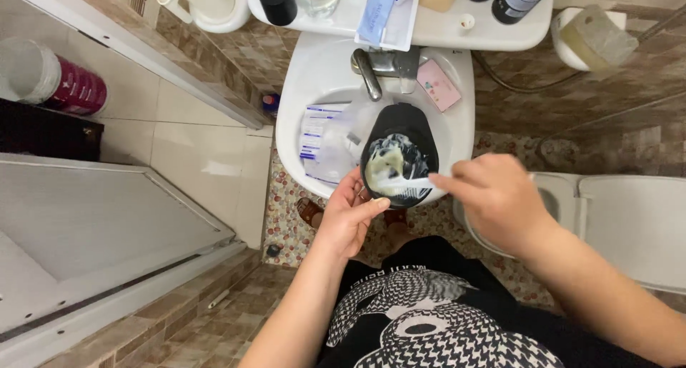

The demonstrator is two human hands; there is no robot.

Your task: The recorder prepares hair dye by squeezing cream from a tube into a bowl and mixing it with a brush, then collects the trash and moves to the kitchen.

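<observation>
Head view, looking straight down over a white ceramic sink (300, 75). Left hand (350, 214) cupped under a black plastic bowl (400, 153), fingers curled on its near rim, holding it just above the basin. Bowl rounded, smeared inside with a pale yellowish cream. Right hand (496, 196) closed on the handle of a brush (404, 184), white tip dipped into the cream. One crumpled clear plastic packet (321, 139) with blue print lying in the basin beside the bowl. One dull metal tap (368, 71) at the back, one small pink box (438, 84) on the rim to its right. Shelf (493, 33) above, white and smooth, crowded with several bottles and a flat blue packet (377, 11). Floor (286, 218) under the sink set with small round pebbles; brown mottled tiles elsewhere. White toilet (629, 218) off to the right, pale shower door (100, 225) to the left.
</observation>
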